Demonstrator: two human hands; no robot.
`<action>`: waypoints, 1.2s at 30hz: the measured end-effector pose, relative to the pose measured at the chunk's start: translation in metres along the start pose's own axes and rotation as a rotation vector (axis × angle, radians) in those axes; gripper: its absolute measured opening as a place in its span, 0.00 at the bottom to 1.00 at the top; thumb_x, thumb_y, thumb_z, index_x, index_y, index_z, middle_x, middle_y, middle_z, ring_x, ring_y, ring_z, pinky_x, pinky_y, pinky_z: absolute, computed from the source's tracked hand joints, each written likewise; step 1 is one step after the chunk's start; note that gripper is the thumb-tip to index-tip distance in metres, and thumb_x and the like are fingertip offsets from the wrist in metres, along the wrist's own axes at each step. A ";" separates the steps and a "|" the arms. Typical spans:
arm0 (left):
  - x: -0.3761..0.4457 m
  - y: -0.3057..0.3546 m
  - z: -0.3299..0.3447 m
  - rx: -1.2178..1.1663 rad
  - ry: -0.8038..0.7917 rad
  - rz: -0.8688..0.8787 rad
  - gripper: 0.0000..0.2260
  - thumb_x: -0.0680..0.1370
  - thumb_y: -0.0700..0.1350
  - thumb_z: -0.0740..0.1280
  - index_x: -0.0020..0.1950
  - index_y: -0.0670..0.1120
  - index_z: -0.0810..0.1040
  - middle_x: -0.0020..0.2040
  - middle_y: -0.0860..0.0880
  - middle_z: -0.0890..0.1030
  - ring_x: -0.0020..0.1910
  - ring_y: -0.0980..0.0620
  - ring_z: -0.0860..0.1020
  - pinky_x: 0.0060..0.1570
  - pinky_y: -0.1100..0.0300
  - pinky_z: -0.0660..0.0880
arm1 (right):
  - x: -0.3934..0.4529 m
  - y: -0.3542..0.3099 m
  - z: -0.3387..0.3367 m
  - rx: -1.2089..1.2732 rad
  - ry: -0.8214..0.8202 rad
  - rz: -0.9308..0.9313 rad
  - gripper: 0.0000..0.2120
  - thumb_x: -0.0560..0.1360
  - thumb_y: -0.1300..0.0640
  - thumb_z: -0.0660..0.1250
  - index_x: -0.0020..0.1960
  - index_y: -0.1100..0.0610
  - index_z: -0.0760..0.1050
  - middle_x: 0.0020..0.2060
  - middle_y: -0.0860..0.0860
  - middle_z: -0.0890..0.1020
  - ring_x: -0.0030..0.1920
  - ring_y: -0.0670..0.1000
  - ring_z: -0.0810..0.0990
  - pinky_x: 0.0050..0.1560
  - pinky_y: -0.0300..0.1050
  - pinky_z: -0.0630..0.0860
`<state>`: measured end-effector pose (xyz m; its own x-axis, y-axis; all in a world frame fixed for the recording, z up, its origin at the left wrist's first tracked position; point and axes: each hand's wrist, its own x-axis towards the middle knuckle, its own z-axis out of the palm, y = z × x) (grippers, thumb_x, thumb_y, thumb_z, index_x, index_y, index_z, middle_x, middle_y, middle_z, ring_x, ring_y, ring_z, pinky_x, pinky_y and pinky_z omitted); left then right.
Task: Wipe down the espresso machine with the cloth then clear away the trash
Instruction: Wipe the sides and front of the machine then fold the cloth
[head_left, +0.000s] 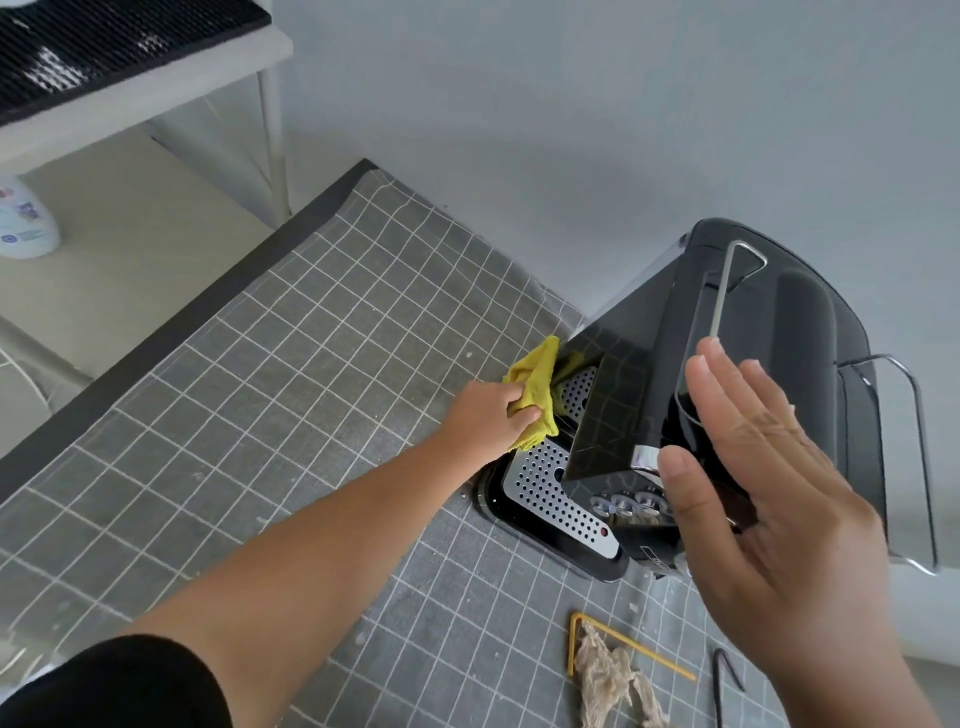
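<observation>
The fingers (522, 410) of the left hand (485, 421) are clenched around a bunched yellow cloth (535, 387), pressing it against the front lower corner of the black espresso machine (769, 364), just above the perforated drip tray (550, 493). The right hand (769, 493) is released and flat, fingers together and thumb out, held in front of the machine's glossy face near the row of knobs (631, 501); whether the palm actually touches the housing I cannot tell.

The machine stands at the far right of the desk (291, 364), which is covered by a grey checked cloth, close to the wall.

Judging by this, the wiping is under way and not finished: the cloth is working only one corner, and the top, side and tray show no sign either way of having been done. The second half of the task looks untouched. A crumpled brownish scrap (608, 680), a yellow bent straw (613, 644) and a thin black piece (722, 686) lie on the desk just in front of the machine, along with small pale crumbs scattered about, all waiting to be cleared.
</observation>
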<state>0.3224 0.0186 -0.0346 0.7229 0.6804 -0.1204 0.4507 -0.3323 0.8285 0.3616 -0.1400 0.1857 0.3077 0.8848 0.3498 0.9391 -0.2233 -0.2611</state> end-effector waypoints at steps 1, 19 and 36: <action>-0.003 0.002 0.001 0.050 0.022 -0.014 0.17 0.78 0.54 0.65 0.32 0.51 0.67 0.27 0.54 0.70 0.27 0.56 0.70 0.28 0.62 0.60 | 0.000 0.000 0.000 0.000 -0.003 0.001 0.23 0.78 0.50 0.60 0.71 0.56 0.67 0.71 0.50 0.70 0.73 0.55 0.66 0.69 0.60 0.68; -0.097 -0.012 0.008 0.024 0.060 -0.140 0.14 0.78 0.52 0.67 0.37 0.43 0.77 0.27 0.51 0.73 0.21 0.58 0.65 0.26 0.65 0.67 | -0.001 0.001 0.000 0.005 0.011 -0.018 0.23 0.78 0.50 0.60 0.71 0.57 0.67 0.70 0.50 0.70 0.73 0.56 0.66 0.68 0.62 0.69; -0.048 0.018 0.011 0.631 -0.069 0.136 0.20 0.80 0.55 0.57 0.69 0.50 0.67 0.69 0.43 0.64 0.60 0.41 0.70 0.55 0.50 0.73 | -0.003 0.002 0.001 -0.035 0.010 -0.019 0.23 0.79 0.50 0.59 0.72 0.57 0.68 0.71 0.51 0.70 0.73 0.56 0.65 0.67 0.63 0.70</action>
<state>0.3015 -0.0275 -0.0198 0.8179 0.5685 -0.0890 0.5585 -0.7470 0.3606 0.3624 -0.1432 0.1830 0.2914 0.8849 0.3634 0.9494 -0.2211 -0.2230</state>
